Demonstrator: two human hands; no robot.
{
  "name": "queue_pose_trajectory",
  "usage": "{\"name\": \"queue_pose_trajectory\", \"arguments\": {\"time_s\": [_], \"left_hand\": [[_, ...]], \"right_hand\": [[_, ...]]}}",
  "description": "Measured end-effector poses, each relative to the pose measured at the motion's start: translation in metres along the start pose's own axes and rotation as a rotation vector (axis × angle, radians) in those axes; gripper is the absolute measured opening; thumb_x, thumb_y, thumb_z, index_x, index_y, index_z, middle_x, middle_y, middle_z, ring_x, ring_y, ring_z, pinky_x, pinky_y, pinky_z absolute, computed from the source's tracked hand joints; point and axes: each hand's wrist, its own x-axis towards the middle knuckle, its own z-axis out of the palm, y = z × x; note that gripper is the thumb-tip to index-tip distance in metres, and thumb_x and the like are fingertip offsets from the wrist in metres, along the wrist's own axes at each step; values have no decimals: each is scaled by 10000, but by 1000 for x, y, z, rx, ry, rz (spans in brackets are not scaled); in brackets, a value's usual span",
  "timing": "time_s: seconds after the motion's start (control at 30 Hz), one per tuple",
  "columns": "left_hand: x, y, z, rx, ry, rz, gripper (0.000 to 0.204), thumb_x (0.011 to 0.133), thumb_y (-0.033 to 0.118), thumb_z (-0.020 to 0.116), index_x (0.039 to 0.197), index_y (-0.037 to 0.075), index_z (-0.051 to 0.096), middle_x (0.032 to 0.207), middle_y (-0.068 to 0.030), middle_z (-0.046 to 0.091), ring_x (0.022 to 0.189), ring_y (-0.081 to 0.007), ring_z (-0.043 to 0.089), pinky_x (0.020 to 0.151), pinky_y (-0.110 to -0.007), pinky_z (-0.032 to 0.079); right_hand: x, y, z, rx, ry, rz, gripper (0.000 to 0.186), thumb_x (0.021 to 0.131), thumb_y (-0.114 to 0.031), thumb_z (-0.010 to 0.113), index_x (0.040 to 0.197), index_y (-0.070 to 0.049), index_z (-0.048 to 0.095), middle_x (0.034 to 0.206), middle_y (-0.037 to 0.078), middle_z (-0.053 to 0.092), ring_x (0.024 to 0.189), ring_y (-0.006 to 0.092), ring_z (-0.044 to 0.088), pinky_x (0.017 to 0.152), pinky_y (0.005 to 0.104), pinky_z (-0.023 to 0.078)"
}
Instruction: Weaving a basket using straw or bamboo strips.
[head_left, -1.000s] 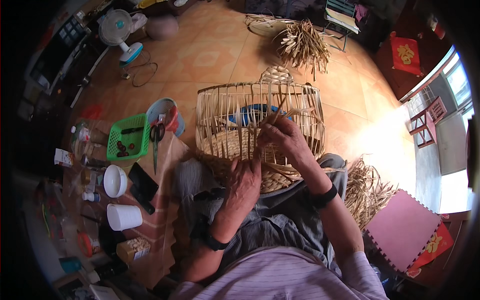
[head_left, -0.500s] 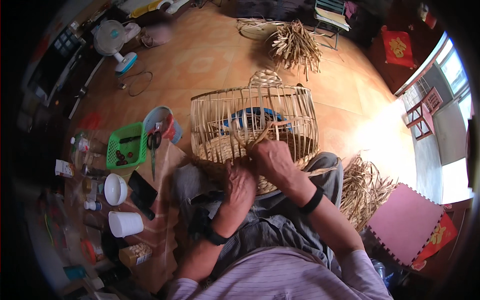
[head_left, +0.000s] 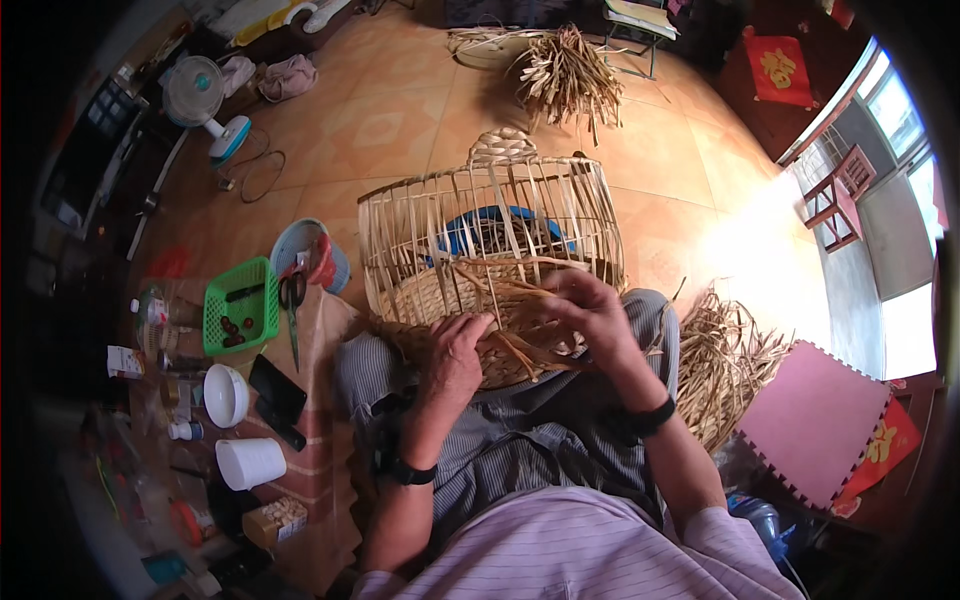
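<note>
Tiled floor (head_left: 385,130) lies beyond. My left hand (head_left: 453,352) grips the basket (head_left: 420,290), part woven, far side unfilled; my right hand (head_left: 592,315) blurs, grip unclear.

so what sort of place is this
Probably a room in someone's home: an electric fan stands on the tiled floor, with a white bowl and a green plastic basket off to the left.

The left forearm (head_left: 418,440) and right forearm (head_left: 685,462) are stretched forward past the lap (head_left: 540,470). The left hand (head_left: 456,352) is held palm down, fingers bent; the right hand (head_left: 588,312), slightly blurred, is held apart from it, fingers curled inward.
</note>
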Motion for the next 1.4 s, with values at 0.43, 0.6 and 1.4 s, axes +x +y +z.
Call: {"name": "queue_pose_trajectory", "arguments": {"time_s": [0.43, 0.6, 1.4], "left_hand": [[12, 29, -28, 92, 123, 85, 367, 883, -80, 602, 1208, 36, 727, 1119, -152, 720, 1033, -347, 686, 918, -443, 548], [11, 23, -5, -160, -31, -25, 391, 955, -112, 530, 1283, 29, 690, 1072, -202, 710, 999, -378, 703, 874, -425, 568], [8, 7, 9, -112, 22, 25, 302, 889, 132, 805, 1175, 105, 712, 977, -110, 766, 911, -306, 748, 798, -409, 587]], "right_hand": [[-35, 10, 1, -403, -212, 203, 398, 1066, -344, 670, 1180, 35, 716, 817, -2, 681, 725, 71, 589, 629, 270, 476], [-47, 19, -61, 241, -149, -142, 339, 1112, -332, 550, 985, -51, 690, 770, 32, 623, 620, 115, 524, 584, 239, 426], [-60, -65, -10, 863, -306, -138, 398, 1122, -357, 493, 1098, 13, 638, 823, 148, 702, 684, 243, 706, 608, 296, 574]]}}
